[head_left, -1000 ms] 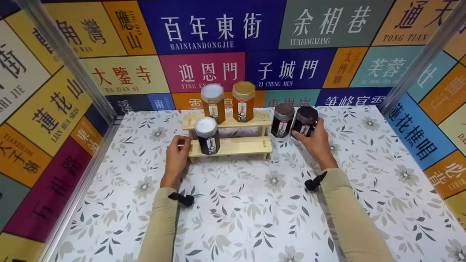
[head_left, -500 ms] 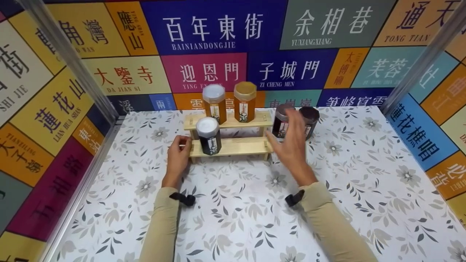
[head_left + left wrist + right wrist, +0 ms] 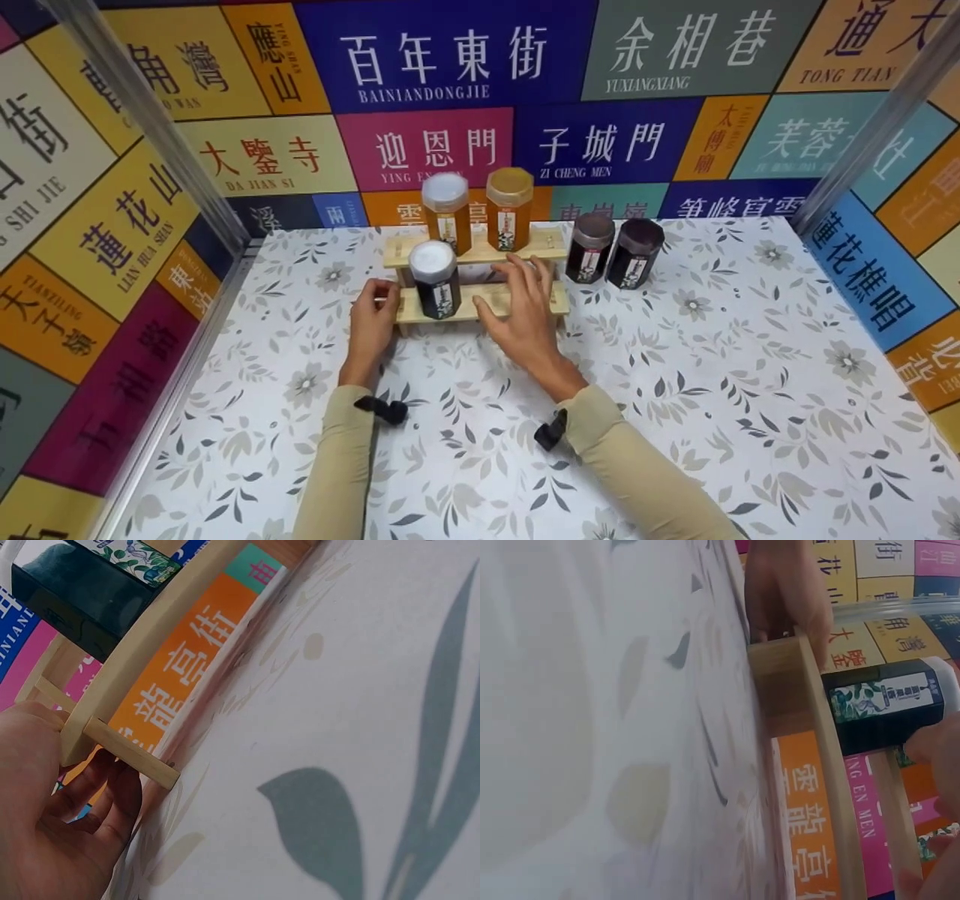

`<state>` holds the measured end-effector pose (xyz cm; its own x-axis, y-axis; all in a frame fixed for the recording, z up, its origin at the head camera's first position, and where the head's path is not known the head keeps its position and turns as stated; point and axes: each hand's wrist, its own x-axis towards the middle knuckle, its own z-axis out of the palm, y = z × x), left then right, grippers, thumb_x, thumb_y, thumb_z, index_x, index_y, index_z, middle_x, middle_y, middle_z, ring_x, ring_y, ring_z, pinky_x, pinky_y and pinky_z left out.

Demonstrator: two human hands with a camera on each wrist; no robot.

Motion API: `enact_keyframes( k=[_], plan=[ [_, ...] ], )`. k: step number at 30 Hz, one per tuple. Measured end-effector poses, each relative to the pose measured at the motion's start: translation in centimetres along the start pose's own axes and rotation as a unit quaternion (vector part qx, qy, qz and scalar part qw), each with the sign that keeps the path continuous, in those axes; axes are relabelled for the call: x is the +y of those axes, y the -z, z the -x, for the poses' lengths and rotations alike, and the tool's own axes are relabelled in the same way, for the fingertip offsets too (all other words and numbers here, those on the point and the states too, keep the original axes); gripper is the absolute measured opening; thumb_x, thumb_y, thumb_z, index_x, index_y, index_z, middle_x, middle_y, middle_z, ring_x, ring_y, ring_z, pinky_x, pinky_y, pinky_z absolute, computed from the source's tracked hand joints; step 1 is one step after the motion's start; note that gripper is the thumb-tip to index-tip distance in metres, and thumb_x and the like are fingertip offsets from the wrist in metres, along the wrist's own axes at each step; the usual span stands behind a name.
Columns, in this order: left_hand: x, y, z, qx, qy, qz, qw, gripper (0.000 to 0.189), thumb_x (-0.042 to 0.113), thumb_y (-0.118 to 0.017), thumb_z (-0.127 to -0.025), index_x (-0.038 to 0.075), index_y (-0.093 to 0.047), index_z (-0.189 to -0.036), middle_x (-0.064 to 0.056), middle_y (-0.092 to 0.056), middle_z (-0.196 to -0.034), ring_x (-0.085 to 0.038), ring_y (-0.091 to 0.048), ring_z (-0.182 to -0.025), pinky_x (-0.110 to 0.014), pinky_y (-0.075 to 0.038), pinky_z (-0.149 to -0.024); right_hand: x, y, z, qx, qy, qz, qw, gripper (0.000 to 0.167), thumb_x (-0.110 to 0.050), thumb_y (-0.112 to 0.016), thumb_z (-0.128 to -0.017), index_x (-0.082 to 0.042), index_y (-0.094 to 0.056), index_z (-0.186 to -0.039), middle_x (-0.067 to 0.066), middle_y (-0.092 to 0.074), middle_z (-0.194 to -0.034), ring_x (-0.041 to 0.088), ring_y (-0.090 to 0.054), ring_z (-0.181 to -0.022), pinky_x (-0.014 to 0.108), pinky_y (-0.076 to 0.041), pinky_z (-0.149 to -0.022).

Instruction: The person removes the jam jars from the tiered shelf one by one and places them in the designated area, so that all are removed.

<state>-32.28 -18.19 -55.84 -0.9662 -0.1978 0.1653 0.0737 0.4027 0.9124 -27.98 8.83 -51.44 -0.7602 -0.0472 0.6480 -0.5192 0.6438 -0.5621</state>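
My left hand (image 3: 373,322) grips the left end of a two-step wooden display stand (image 3: 559,303); the left wrist view shows the thumb above the step board (image 3: 154,634) and fingers curled below it. On the lower step stands a dark hexagonal jar (image 3: 439,294) with a white lid, upright. My right hand (image 3: 525,319) hovers over the lower step, right of this jar, fingers spread and bent slightly. In the right wrist view a fingertip overlaps the jar (image 3: 889,709); contact cannot be told. Two amber jars, one white-lidded (image 3: 447,214) and one yellow-lidded (image 3: 510,210), stand on the upper step.
Two dark jars with dark lids, a left one (image 3: 590,251) and a right one (image 3: 635,255), stand side by side on the table right of the stand. A flower-patterned cloth (image 3: 465,450) covers the table. Panels with printed characters (image 3: 450,56) enclose the back and sides.
My right hand has let go of the rightmost dark jar and moved left to the lower step, near the white-lidded dark jar. My left hand stays on the stand's end.
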Motion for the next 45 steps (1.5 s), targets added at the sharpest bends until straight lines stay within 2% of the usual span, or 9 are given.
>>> enact_keyframes(
  k=[6,13,17,22,26,31,34,39,45],
  plan=[
    [0.0,0.1,0.1,0.001,-0.002,0.004,1.0,0.025,0.031,-0.061,-0.112,0.009,-0.068,-0.12,-0.013,-0.072,-0.118,-0.027,-0.069,-0.101,-0.034,-0.054,-0.087,-0.8,-0.1,-0.1,0.008,-0.018,-0.018,0.9996,0.045,-0.023,-0.083,-0.095,-0.007,-0.066,-0.133,0.022,-0.056,-0.156,0.051,-0.037,-0.153,0.066,-0.025,-0.128],
    [0.0,-0.1,0.1,0.001,0.005,0.009,0.9999,0.025,0.031,-0.061,-0.111,0.008,-0.068,-0.12,-0.014,-0.071,-0.117,-0.025,-0.068,-0.1,-0.033,-0.054,-0.086,-2.8,-0.5,0.2,-0.017,-0.016,-0.034,0.9991,0.039,-0.023,-0.078,-0.099,-0.009,-0.067,-0.134,0.018,-0.052,-0.159,0.032,-0.044,-0.153,0.047,-0.042,-0.124],
    [0.0,-0.2,0.0,0.001,0.001,0.009,1.0,0.026,0.032,-0.061,-0.111,0.009,-0.068,-0.121,-0.013,-0.071,-0.118,-0.025,-0.069,-0.101,-0.033,-0.054,-0.086,-3.7,-1.5,-0.1,-0.06,-0.02,-0.082,0.9946,0.056,-0.03,-0.079,-0.1,-0.007,-0.058,-0.146,0.016,-0.053,-0.158,0.029,-0.05,-0.148,0.046,-0.047,-0.12],
    [0.1,-0.1,0.2,0.004,-0.006,0.005,1.0,0.026,0.032,-0.061,-0.112,0.01,-0.068,-0.121,-0.012,-0.072,-0.118,-0.026,-0.07,-0.101,-0.034,-0.055,-0.085,-4.0,-3.4,-0.4,-0.101,-0.061,-0.14,0.9831,0.085,-0.036,-0.083,-0.097,-0.005,-0.038,-0.163,0.016,-0.051,-0.159,0.031,-0.057,-0.143,0.042,-0.054,-0.114],
    [0.2,-0.1,0.3,0.001,-0.016,0.005,0.9999,0.027,0.033,-0.061,-0.112,0.009,-0.068,-0.122,-0.014,-0.072,-0.119,-0.027,-0.07,-0.103,-0.036,-0.055,-0.087,-4.0,-4.6,-0.7,-0.104,-0.1,-0.168,0.9753,0.096,-0.039,-0.088,-0.093,-0.009,-0.033,-0.165,0.015,-0.05,-0.159,0.028,-0.061,-0.14,0.035,-0.055,-0.112],
    [0.1,0.1,0.2,0.003,-0.013,0.005,0.9999,0.026,0.032,-0.061,-0.112,0.01,-0.068,-0.122,-0.013,-0.072,-0.118,-0.027,-0.07,-0.101,-0.034,-0.055,-0.084,-3.8,-5.5,-1.3,-0.092,-0.118,-0.179,0.9725,0.101,-0.039,-0.095,-0.086,-0.011,-0.037,-0.163,0.013,-0.054,-0.156,0.026,-0.062,-0.139,0.034,-0.053,-0.114],
    [0.1,0.1,0.1,0.003,-0.013,0.005,0.9999,0.026,0.031,-0.061,-0.112,0.009,-0.068,-0.122,-0.014,-0.072,-0.118,-0.026,-0.07,-0.101,-0.033,-0.055,-0.084,-3.7,-5.5,-1.6,-0.091,-0.115,-0.169,0.9747,0.098,-0.036,-0.095,-0.086,-0.012,-0.038,-0.162,0.013,-0.055,-0.154,0.026,-0.063,-0.137,0.032,-0.054,-0.113],
    [0.1,0.1,0.0,-0.001,-0.015,0.015,0.9998,0.025,0.029,-0.061,-0.112,0.008,-0.068,-0.121,-0.014,-0.072,-0.117,-0.027,-0.07,-0.101,-0.034,-0.055,-0.085,-3.2,-4.7,-1.4,-0.091,-0.109,-0.13,0.9812,0.095,-0.039,-0.094,-0.085,-0.013,-0.043,-0.161,0.011,-0.057,-0.149,0.024,-0.065,-0.126,0.03,-0.059,-0.101],
    [-0.1,0.0,0.0,0.005,-0.016,0.02,0.9997,0.023,0.027,-0.062,-0.111,0.007,-0.069,-0.119,-0.014,-0.072,-0.115,-0.026,-0.069,-0.1,-0.032,-0.054,-0.086,-2.0,-2.8,-0.6,-0.08,-0.11,-0.139,0.981,0.092,-0.039,-0.097,-0.081,-0.012,-0.05,-0.155,0.01,-0.059,-0.141,0.023,-0.066,-0.119,0.033,-0.062,-0.096]
  ],
)
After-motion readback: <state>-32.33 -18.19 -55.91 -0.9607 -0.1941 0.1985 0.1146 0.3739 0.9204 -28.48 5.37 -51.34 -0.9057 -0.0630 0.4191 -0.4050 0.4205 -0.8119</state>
